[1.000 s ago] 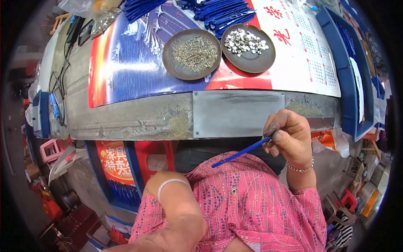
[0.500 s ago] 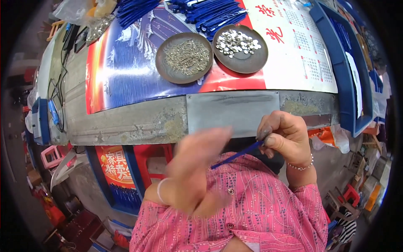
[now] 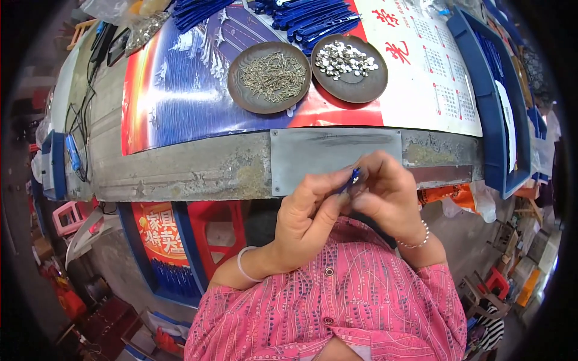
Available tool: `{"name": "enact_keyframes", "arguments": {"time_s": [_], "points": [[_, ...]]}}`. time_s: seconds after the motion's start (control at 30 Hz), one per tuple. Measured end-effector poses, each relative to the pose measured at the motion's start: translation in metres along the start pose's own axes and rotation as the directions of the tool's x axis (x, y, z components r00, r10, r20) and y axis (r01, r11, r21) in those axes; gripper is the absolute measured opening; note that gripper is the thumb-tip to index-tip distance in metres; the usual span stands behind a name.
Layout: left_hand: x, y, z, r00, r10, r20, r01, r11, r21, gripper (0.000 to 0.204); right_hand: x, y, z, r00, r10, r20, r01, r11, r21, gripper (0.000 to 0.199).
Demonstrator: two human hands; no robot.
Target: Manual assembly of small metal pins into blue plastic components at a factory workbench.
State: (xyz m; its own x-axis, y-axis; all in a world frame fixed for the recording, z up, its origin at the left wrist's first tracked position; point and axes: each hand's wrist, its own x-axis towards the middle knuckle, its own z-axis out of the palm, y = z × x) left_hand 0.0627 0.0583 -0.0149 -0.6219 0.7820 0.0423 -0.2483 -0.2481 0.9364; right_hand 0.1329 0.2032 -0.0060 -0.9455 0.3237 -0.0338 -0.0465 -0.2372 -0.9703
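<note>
My left hand (image 3: 307, 216) and my right hand (image 3: 391, 195) meet in front of my chest, just past the near edge of the workbench. Between their fingertips is a narrow blue strip (image 3: 355, 175), pinched from both sides. Only a short bit of it shows, with a small bright spot; the fingers hide the rest. Beyond the hands, a round brown dish (image 3: 241, 101) holds many thin metal pins (image 3: 274, 77). A second brown dish (image 3: 370, 90) beside it holds small round silvery pieces (image 3: 344, 60).
A grey metal plate (image 3: 334, 162) is fixed at the bench edge. Bundles of blue strips (image 3: 313, 24) lie behind the dishes on a printed calendar sheet (image 3: 198, 114). A blue tray (image 3: 494, 132) stands at right. A blue bin (image 3: 135, 240) and red stool (image 3: 217, 253) are below left.
My left hand has come up and right to meet my right hand at the blue strip. The strip, earlier slanting down-left from the right hand, is now mostly hidden between the fingers.
</note>
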Motion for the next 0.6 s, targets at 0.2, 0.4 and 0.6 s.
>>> {"name": "enact_keyframes", "arguments": {"time_s": [0.2, 0.4, 0.6], "points": [[-0.01, -0.006, 0.002, 0.996, -0.037, -0.085, 0.021, 0.983, -0.183, 0.028, 0.001, 0.008, 0.005, 0.921, -0.376, 0.106, 0.345, 0.657, -0.67, 0.027], [-0.017, -0.006, 0.003, 0.985, 0.03, -0.17, -0.044, 0.996, -0.081, 0.027, 0.005, -0.002, 0.018, 0.923, -0.313, 0.226, 0.384, 0.684, -0.62, 0.034], [-0.008, 0.004, -0.001, 0.994, -0.107, 0.028, 0.11, 0.987, -0.115, 0.027, 0.0, -0.003, -0.003, 0.961, -0.244, 0.129, 0.275, 0.809, -0.52, 0.026]]}}
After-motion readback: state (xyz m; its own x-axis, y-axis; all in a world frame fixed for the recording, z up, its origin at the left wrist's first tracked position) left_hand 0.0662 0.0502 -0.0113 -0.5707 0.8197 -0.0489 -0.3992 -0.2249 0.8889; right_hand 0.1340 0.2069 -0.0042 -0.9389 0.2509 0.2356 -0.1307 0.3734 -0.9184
